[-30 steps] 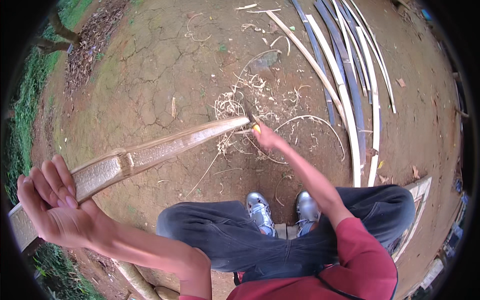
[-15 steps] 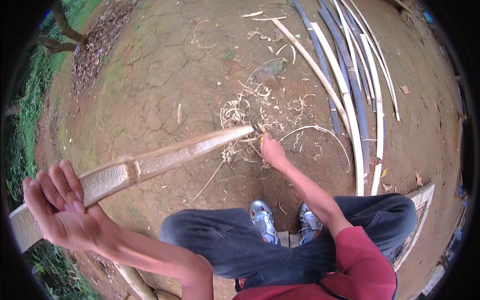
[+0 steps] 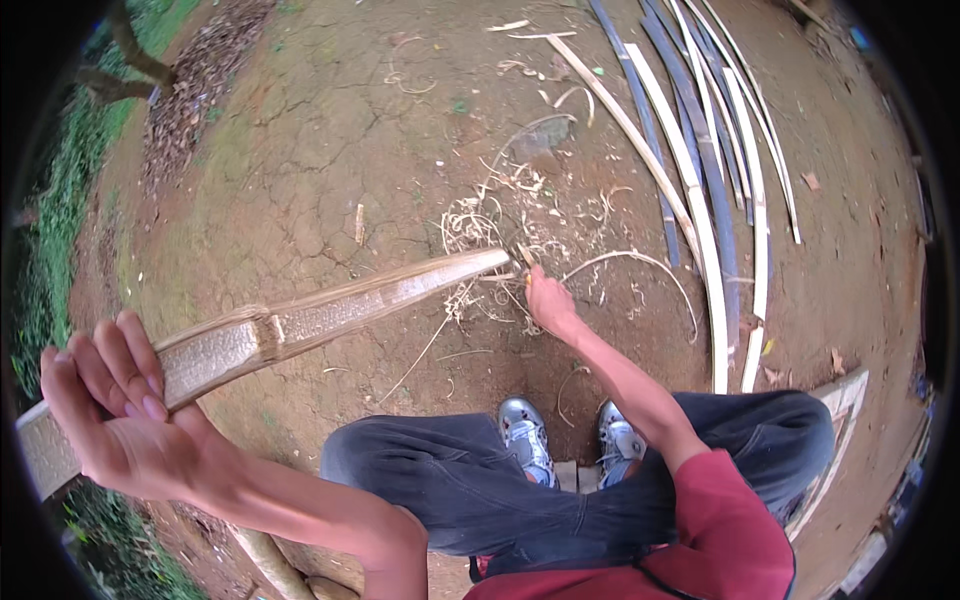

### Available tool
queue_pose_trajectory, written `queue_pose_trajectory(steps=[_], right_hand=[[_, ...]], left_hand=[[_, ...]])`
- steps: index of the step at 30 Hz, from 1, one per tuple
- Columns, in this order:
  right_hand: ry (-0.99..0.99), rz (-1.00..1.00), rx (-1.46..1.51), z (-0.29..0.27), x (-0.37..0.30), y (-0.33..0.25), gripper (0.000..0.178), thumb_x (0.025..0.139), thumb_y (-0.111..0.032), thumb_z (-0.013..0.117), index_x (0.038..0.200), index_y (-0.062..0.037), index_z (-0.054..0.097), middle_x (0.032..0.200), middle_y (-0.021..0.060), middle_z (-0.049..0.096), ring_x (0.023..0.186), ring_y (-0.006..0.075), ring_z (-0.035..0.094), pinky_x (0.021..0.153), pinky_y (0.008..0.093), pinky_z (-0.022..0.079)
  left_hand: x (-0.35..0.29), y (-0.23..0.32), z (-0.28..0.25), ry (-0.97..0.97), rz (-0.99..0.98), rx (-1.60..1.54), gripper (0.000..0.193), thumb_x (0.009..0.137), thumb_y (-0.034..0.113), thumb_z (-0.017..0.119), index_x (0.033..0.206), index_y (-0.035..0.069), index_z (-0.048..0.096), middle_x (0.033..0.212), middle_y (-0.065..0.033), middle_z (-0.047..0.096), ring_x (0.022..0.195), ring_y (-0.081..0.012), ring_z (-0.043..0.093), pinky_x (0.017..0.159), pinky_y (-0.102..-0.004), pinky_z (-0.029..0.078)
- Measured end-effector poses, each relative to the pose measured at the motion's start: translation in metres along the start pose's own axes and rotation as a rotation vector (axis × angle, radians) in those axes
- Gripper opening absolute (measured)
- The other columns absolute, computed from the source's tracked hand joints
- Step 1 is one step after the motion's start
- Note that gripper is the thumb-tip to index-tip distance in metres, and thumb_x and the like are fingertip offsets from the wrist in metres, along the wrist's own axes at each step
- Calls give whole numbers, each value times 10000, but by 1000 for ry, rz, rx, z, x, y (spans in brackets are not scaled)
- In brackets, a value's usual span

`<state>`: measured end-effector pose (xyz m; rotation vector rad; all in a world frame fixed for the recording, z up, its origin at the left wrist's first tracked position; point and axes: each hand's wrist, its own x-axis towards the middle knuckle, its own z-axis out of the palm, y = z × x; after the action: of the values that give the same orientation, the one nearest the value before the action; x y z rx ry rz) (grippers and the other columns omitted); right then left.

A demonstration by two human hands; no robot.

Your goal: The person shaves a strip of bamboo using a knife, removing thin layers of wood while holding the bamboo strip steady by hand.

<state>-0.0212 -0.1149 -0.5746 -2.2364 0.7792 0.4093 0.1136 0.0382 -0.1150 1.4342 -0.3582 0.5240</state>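
Observation:
A long split bamboo strip [image 3: 330, 318], pale on its hollow inner face and with a raised node, slants across the left half of the view. My left hand [image 3: 130, 420] is closed around its near left part, fingers over the upper edge. Its far end stops beside my right hand [image 3: 549, 302], which is closed on a knife [image 3: 518, 258]. Little of the knife shows: a short dark blade lies close against the strip's tip, and whether it touches is hard to tell. The handle is mostly hidden in my fingers.
Curled bamboo shavings [image 3: 470, 225] lie on the cracked earth beyond the strip's tip. Several long bamboo strips [image 3: 715, 190], pale and dark, are spread at the right. A flat stone [image 3: 542, 138] lies farther out. My shoes [image 3: 526, 440] rest below, and a pale wooden frame [image 3: 840, 440] is at the lower right.
My right hand and the knife have shifted very slightly to the right. The bamboo strip has moved up a touch, with my left hand still around it.

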Motion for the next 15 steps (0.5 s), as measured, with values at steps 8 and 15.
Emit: queue_pose_trajectory(steps=[8, 15], right_hand=[[-240, 62, 773, -67, -4, -21, 246, 1006, -281, 387, 1025, -43, 447, 561, 28, 465, 414, 109, 475, 337, 252, 396], [342, -155, -130, 22, 17, 21, 229, 986, -192, 408, 1127, -17, 454, 616, 150, 584, 478, 224, 596, 351, 321, 452]], left_hand=[[-3, -6, 3, 50, 52, 126, 405, 951, 51, 400, 593, 134, 229, 565, 17, 175, 478, -82, 161, 459, -224, 191], [-4, -3, 3, -58, 28, 38, 404, 954, 69, 412, 595, 136, 241, 563, 21, 183, 465, -77, 161, 456, -212, 202]])
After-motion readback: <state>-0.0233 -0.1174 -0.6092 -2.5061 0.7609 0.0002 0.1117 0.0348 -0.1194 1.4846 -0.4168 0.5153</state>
